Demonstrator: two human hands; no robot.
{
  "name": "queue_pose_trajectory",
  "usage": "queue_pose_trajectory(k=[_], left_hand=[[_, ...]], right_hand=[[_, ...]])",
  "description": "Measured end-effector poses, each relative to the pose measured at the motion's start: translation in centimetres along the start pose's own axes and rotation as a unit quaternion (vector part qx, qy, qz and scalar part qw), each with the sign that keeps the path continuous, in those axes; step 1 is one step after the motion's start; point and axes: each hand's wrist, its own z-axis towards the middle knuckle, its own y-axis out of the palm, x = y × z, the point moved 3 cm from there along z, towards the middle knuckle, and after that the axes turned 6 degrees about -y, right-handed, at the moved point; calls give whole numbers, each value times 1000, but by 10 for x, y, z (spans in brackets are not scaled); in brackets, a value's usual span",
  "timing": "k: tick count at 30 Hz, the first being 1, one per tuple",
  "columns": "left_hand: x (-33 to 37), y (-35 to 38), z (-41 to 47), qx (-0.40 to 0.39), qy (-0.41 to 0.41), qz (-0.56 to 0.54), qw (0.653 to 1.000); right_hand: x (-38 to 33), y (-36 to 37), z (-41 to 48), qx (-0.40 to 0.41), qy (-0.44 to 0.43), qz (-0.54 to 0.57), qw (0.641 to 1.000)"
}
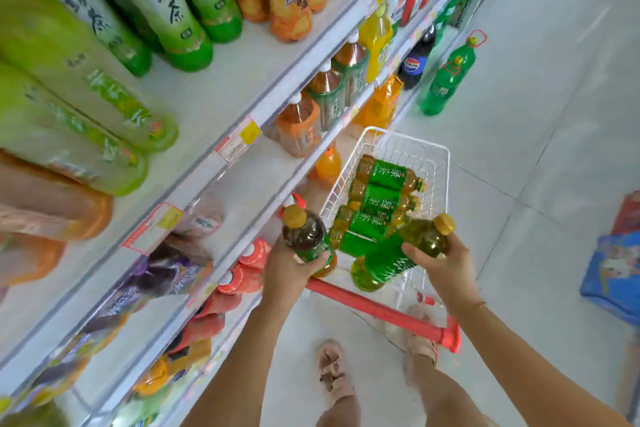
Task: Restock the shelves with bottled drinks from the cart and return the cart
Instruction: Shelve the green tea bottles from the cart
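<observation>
The person stands by the cart (pixel 405 140) with a bottle in each hand. The left hand (pixel 291 274) is curled round the low half of the left bottle (pixel 306 236). This bottle stands almost straight up, just over the near left corner of the cart. The right hand (pixel 446 267) grips the right bottle (pixel 384 265) near its neck. This one tilts, with its cap up and its bottom hanging low over the cart. More green bottles (pixel 377 198) lie on their sides in the cart. The shelf (pixel 214 90) is on the left, with rows of drinks and some bare room at the front. I think this is the picking-up step: two bottles are out of the cart but not on a shelf yet. Next, the hands need to go left, find the row of the same green tea, and stand each bottle up there. The tilted one must be set straight first. The cart holds plenty, so taking it back comes much later.
</observation>
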Motion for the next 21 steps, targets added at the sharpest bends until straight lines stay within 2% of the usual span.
queue_pose_trajectory(k=[2, 6, 13, 17, 19, 21], left_hand=[[-4, 4, -5, -38, 19, -3, 999], [-10, 9, -22, -52, 56, 25, 997], [-18, -3, -64, -94, 100, 30, 990], [-26, -7, -96, -34, 100, -45, 993], [-29, -3, -106, -13, 103, -88, 991], [-42, 7, -112, -6, 110, -102, 989]], right_hand=[[7, -6, -28, 31, 9, 6, 999], [14, -16, -67, 101, 6, -18, 995], [44, -29, -115, 134, 10, -18, 991], [66, -28, -150, 132, 5, -15, 991], [74, -28, -163, 126, -17, 40, 991], [90, -31, -170, 130, 1, 118, 984]])
